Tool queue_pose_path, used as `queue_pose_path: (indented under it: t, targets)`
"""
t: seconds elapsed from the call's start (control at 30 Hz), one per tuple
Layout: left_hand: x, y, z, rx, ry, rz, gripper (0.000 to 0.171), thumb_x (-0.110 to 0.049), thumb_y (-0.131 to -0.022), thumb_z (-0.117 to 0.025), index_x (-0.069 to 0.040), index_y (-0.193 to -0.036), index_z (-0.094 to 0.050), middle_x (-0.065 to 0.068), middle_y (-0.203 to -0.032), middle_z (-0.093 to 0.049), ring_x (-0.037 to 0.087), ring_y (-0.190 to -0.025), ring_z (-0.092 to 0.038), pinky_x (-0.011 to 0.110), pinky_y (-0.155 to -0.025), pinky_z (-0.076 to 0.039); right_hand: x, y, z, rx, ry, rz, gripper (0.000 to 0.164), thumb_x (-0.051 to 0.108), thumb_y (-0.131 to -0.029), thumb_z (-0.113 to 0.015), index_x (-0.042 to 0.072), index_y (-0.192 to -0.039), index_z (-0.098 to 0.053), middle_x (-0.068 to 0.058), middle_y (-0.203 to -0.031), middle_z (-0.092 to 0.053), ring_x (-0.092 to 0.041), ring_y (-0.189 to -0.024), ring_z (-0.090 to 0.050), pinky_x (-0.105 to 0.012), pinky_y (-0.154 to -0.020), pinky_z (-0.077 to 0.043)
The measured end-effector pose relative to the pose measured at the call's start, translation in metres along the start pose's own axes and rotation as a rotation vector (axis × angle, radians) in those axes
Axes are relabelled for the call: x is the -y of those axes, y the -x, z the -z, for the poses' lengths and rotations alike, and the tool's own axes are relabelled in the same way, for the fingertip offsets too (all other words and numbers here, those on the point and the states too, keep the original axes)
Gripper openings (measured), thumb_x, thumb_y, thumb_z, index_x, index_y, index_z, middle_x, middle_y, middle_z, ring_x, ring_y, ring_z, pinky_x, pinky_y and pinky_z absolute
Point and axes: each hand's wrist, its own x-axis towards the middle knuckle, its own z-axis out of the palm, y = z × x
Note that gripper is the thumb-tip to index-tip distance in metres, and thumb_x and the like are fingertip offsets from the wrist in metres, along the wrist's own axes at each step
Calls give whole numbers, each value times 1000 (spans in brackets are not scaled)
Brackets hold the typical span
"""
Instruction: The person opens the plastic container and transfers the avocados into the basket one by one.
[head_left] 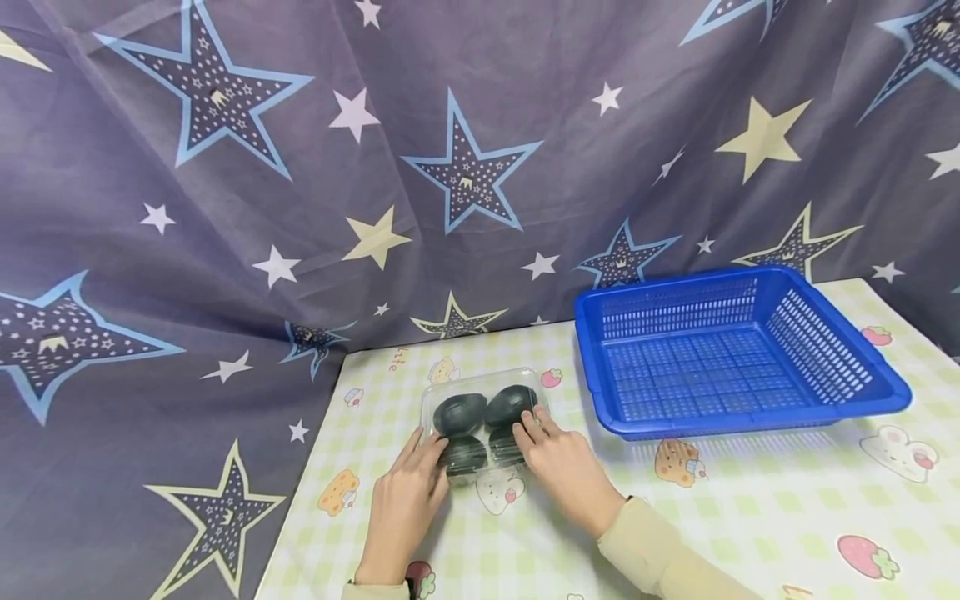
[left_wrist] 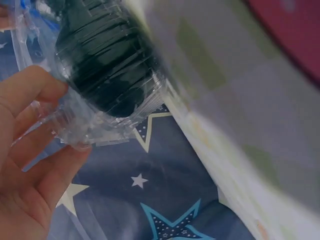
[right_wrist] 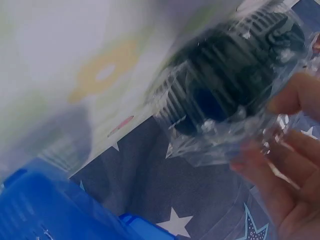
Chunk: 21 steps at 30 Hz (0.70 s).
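A clear plastic box (head_left: 480, 377) sits on the table in front of me, with several dark green avocados (head_left: 460, 414) inside. My left hand (head_left: 405, 500) grips its left side near the front corner; the left wrist view shows thumb and fingers (left_wrist: 65, 172) bent around the clear edge. On the opposite side, my right hand (head_left: 567, 475) holds the right edge, its fingertips over the top. In the right wrist view, ribbed plastic (right_wrist: 215, 150) lies between the thumb and fingers of that hand. The fingers partly cover the two nearer avocados.
To the right of the box stands a blue slotted basket (head_left: 705, 429), with nothing in it. A checked cloth with cartoon prints (head_left: 757, 525) covers the table (head_left: 315, 550). Behind and to the left hangs a dark curtain with stars (head_left: 420, 108), close to the table's edge.
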Motion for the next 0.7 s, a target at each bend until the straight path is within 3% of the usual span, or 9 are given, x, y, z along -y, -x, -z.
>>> queue_pose_path:
  t: [0.23, 0.47, 0.7]
  targets:
    - [3, 2, -5, -12, 23, 11, 42, -8, -80, -75, -12, -121, -70, 7, -128, -67, 28, -128, -57, 25, -49, -53, -5, -10, 1, 14, 89, 92, 29, 14, -80, -78, 7, -108, -75, -10, -112, -74, -23, -103, -71, -29, -58, -62]
    - [7, 4, -8, -4, 60, 8, 52, -4, -78, -75, -11, -129, -66, 9, -134, -63, 28, -130, -54, 20, -47, -44, -4, -21, 7, -9, 137, 113, 18, 15, -79, -78, 8, -95, -76, -7, -97, -76, -18, -88, -71, -28, -49, -57]
    - [7, 4, -8, 27, 69, 18, 56, -3, -78, -75, -13, -132, -64, 7, -137, -61, 27, -134, -51, 24, -52, -51, -7, -27, 11, -6, 139, 94, 12, 12, -71, -78, 11, -81, -72, -1, -76, -69, -13, -69, -61, -25, -37, -42]
